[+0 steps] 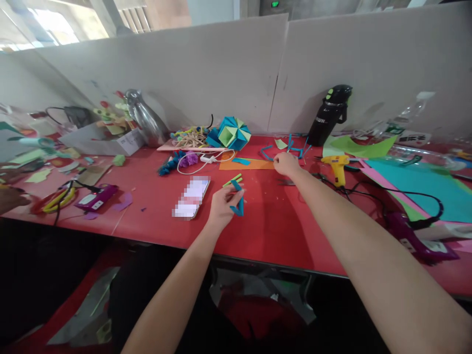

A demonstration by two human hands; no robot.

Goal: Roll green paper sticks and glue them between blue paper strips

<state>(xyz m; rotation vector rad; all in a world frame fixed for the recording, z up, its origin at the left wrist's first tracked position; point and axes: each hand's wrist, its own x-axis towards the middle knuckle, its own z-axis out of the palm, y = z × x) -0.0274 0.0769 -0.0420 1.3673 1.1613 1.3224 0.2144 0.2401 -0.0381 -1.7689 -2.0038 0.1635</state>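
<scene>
My left hand (222, 203) is closed on a folded blue paper strip (239, 205), just right of a lit phone (193, 196). Light green strips (233, 180) lie on the red table behind that hand. Farther back, my right hand (286, 164) has its fingers together at the right end of an orange paper sheet (250, 163); what they hold, if anything, is hidden. Around it are blue strip pieces (295, 147) and scissors (286, 182). On the orange sheet rests a small blue paper piece (241, 161).
A blue and green paper ball (232, 132) stands by the partition. To the right are a black bottle (329, 115), a yellow glue gun (336, 167) with cables, and a purple power strip (416, 238). Another person's hand (14, 197) is at far left.
</scene>
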